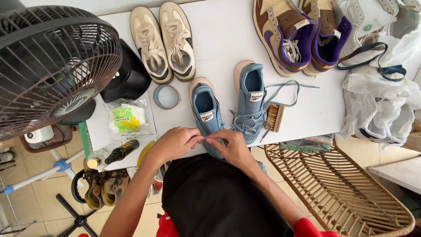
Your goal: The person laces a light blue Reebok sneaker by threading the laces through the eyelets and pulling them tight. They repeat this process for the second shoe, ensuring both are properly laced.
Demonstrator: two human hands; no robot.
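Two blue-grey sneakers lie toe toward me at the near edge of the white table. My left hand and my right hand meet over the toe of the left blue sneaker, both pinching a thin blue-grey lace between the fingertips. The right blue sneaker sits just beside it with its loose lace trailing to the right. A small wooden brush rests against that shoe's side.
A cream sneaker pair and a brown-and-purple high-top pair stand at the back. A tape roll, a plastic packet, a dark bottle, white bags, a black fan and a rattan chair surround the area.
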